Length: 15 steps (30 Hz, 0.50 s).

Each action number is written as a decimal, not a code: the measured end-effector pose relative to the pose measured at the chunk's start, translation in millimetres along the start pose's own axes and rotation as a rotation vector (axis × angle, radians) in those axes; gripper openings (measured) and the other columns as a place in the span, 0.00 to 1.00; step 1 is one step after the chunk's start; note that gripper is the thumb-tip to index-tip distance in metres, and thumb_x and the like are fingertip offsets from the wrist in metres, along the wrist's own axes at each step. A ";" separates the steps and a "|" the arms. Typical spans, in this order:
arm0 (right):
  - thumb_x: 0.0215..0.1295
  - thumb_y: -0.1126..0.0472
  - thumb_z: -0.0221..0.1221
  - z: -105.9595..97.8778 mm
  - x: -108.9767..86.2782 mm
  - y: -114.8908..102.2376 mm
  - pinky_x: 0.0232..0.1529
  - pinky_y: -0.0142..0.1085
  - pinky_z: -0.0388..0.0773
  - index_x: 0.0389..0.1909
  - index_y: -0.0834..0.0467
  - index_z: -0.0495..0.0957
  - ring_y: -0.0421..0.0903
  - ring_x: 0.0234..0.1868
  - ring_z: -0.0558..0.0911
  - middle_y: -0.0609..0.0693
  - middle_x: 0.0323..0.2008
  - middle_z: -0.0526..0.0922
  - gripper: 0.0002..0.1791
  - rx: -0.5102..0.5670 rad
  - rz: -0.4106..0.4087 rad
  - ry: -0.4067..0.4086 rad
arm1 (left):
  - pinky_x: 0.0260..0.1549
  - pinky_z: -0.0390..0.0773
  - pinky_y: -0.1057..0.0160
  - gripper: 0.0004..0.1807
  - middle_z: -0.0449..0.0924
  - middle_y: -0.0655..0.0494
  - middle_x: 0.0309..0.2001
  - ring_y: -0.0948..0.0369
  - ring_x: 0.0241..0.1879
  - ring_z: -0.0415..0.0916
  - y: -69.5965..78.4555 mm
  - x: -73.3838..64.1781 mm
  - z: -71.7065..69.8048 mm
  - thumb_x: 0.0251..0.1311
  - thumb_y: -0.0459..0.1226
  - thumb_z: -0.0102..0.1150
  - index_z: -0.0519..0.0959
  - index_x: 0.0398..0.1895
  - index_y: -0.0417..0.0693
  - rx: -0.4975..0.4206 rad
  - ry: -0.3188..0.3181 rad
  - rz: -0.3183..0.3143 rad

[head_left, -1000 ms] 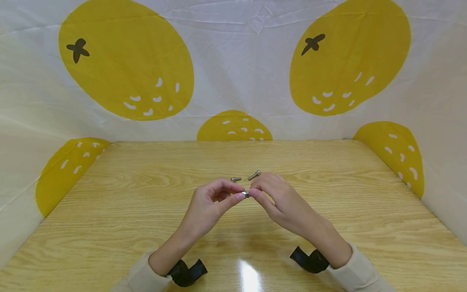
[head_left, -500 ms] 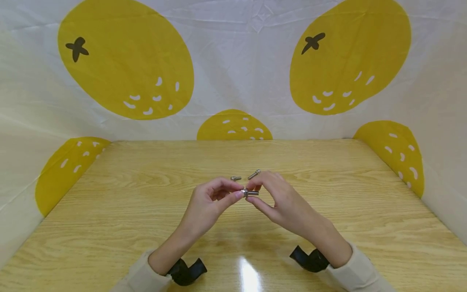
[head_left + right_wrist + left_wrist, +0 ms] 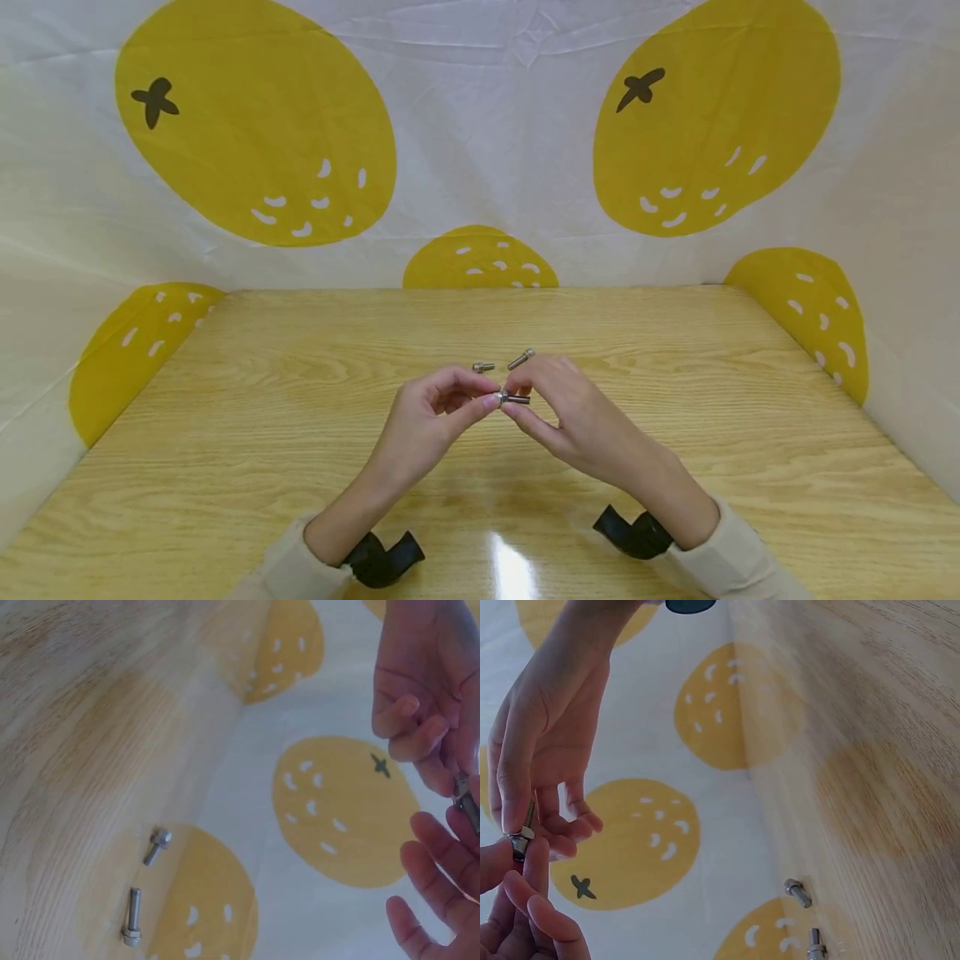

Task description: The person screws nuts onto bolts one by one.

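My left hand (image 3: pixel 427 421) pinches the head of a silver bolt (image 3: pixel 521 400) between thumb and forefinger. The bolt lies roughly level, its threaded shank pointing right. A nut (image 3: pixel 527 833) sits on the shank close against the head. With thumb and forefinger, my right hand (image 3: pixel 588 421) pinches at this nut from the other side, the free shank passing between the two fingers. Fingers cover much of the head. In the right wrist view the same bolt (image 3: pixel 466 802) shows at the right edge, partly cut off.
Behind the hands, two more bolts lie on the wooden table (image 3: pixel 300 350): a shorter bolt (image 3: pixel 483 367) at left and a longer bolt (image 3: pixel 521 359) at right, each with a nut near its head. White cloth (image 3: pixel 495 125) with yellow fruit prints encloses the back and sides.
My right thumb and forefinger, first over the shank and hiding it, spread apart by half a second ago, baring it. Now they are closed in at the nut again. My left hand stays put.
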State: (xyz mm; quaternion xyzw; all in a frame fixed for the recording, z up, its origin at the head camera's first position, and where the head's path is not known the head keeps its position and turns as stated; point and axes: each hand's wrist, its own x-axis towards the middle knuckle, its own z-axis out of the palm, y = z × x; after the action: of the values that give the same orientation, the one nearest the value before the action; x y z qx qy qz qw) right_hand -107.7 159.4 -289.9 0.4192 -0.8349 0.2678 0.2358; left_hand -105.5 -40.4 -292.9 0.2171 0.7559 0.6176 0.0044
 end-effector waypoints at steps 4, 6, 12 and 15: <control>0.66 0.57 0.56 1.0 -0.8 4.3 0.48 0.36 0.72 0.40 0.56 0.74 0.40 0.42 0.74 0.43 0.39 0.77 0.07 -0.014 0.031 0.009 | 0.33 0.77 0.66 0.08 0.83 0.55 0.38 0.61 0.34 0.79 -7.1 6.7 -3.7 0.56 0.40 0.63 0.81 0.38 0.49 0.003 -0.006 -0.066; 0.65 0.60 0.56 0.8 -2.1 7.6 0.46 0.35 0.73 0.40 0.56 0.75 0.40 0.42 0.75 0.44 0.40 0.78 0.06 -0.015 0.058 0.026 | 0.32 0.76 0.66 0.09 0.83 0.55 0.37 0.61 0.33 0.78 -13.4 13.7 -7.3 0.56 0.40 0.63 0.82 0.38 0.49 0.017 0.004 -0.120; 0.63 0.67 0.57 -1.6 -5.5 16.7 0.42 0.33 0.75 0.38 0.57 0.75 0.39 0.41 0.76 0.44 0.38 0.78 0.05 -0.004 0.138 0.073 | 0.25 0.71 0.65 0.08 0.84 0.53 0.35 0.58 0.29 0.73 -37.8 42.9 -18.7 0.55 0.41 0.65 0.82 0.37 0.49 0.125 0.045 -0.257; 0.63 0.67 0.57 -1.8 -6.6 20.1 0.42 0.32 0.76 0.37 0.57 0.75 0.38 0.40 0.76 0.44 0.36 0.78 0.04 -0.004 0.162 0.074 | 0.26 0.73 0.64 0.09 0.83 0.52 0.33 0.54 0.32 0.75 -51.5 57.4 -20.5 0.54 0.41 0.65 0.82 0.36 0.48 0.209 0.046 -0.291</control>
State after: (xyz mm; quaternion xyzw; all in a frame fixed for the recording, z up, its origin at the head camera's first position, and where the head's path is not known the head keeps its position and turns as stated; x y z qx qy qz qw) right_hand -120.4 174.5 -297.7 0.3398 -0.8572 0.2998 0.2448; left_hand -179.8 -47.8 -321.2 0.0906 0.8393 0.5334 0.0539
